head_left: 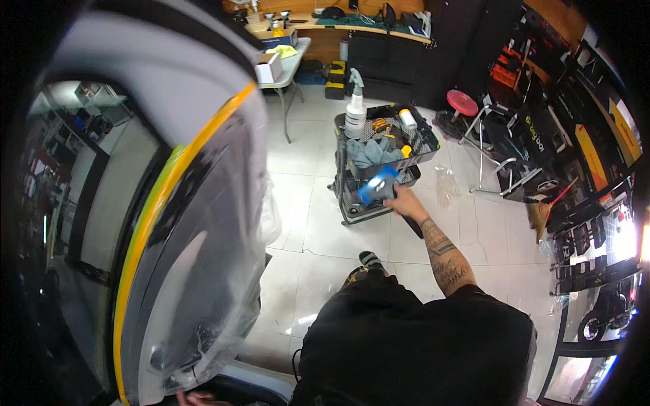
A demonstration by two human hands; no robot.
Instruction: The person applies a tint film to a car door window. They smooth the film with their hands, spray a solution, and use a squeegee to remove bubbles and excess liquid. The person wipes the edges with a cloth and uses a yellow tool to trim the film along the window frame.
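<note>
My right hand (405, 201) is closed around a squeegee-like tool (379, 187) with a blue edge, a grey head and a dark handle; its head is blurred. I hold it over the near side of a black tiered cart (423, 150). At the lower left, only a little of my left hand (195, 398) shows, by the bottom of a car door (176, 271); its grip is hidden. Clear plastic film (237, 230) covers the door's inner panel, with yellow tape (152, 203) along the edge.
On the cart are a white spray bottle (355, 111), grey cloths (371, 153) and a white cylinder (407, 119). Beyond stand a white folding table (298, 61) and a wooden workbench (311, 22). To the right are a red stool (462, 102), a folding chair (497, 145) and a broom (540, 215).
</note>
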